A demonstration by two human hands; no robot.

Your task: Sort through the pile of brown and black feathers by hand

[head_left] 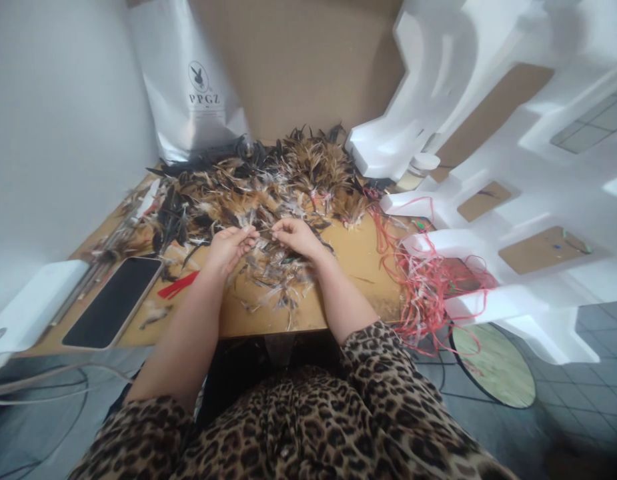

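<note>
My left hand (232, 248) is closed in a pinch above the table, its thumb and forefinger on a small feather. Close by on the right, my right hand (299, 237) also pinches a thin feather, whose far end blends into the feathers behind. A small gap separates the two sets of fingertips. Around and below them lies a loose pile of small feathers (278, 270), mottled brown, grey and white. Behind the hands spreads a larger heap of brown and black feathers (313, 163), some in bunches.
A phone (113, 303) and a white power bank (35, 303) lie at the left; a red strip (178, 285) is nearer. Pink-red plastic strands (423, 293) tangle over the right edge beside white foam pieces (513, 300). A silver bag (188, 87) and a lidded jar (418, 171) stand behind.
</note>
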